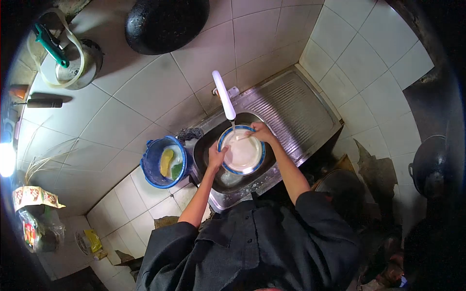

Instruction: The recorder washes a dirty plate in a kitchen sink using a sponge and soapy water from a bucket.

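Note:
A round white plate with a blue patterned rim (244, 154) is held over the basin of a stainless steel sink (227, 180). My left hand (216, 155) grips its left edge, with the thumb over the top face. At the upper right edge is my right hand (260, 131), its fingers reaching onto the plate. A white faucet (224, 96) arches above, and a stream of water (233, 125) runs down from its spout towards the plate's upper edge. The plate hides part of the basin.
Left of the sink stands a blue bucket (145, 162) holding a yellow sponge (166, 162) and a green one (177, 170) in sudsy water. A dark mesh scourer (190, 134) lies by the basin. The ribbed drainboard (291, 105) extends right. A black pan (167, 25) hangs on the tiled wall.

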### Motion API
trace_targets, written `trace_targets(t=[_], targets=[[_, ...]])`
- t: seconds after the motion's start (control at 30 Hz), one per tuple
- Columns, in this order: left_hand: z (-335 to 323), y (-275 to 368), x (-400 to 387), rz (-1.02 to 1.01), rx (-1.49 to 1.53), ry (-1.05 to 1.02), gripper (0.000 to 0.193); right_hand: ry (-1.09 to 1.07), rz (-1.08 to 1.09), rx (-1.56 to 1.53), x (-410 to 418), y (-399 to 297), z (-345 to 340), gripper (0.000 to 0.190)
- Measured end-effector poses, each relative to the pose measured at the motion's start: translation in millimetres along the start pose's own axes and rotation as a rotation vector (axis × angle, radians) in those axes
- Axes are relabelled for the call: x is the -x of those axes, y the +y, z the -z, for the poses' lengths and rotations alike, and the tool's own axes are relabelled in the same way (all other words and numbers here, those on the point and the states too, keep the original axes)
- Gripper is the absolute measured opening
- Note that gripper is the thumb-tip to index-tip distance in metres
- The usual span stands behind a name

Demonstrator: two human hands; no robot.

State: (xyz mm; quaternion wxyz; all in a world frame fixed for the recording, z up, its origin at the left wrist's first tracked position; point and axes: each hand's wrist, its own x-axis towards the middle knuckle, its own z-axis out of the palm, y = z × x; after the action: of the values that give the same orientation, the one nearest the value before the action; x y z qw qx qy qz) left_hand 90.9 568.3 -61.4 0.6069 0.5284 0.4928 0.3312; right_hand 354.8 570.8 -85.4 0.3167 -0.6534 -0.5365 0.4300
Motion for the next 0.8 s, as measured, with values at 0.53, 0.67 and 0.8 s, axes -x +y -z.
trace_targets(t=[0.53, 0.67, 0.8], targets=[[-38, 20, -87, -0.45, -0.38, -0.27, 0.016, 0.338, 0.105, -0.304, 91, 0, 23, 0.031], [-28, 38, -63, -0.743, -0.356, -0.256, 0.028, 0.168, 0.223, -0.282, 88, 18, 12, 0.036], [-19, 39, -48, -0.721, -0.386, -0.143, 0.03, -0.186, 0.031, -0.829, 78, 13, 22, 0.07]])
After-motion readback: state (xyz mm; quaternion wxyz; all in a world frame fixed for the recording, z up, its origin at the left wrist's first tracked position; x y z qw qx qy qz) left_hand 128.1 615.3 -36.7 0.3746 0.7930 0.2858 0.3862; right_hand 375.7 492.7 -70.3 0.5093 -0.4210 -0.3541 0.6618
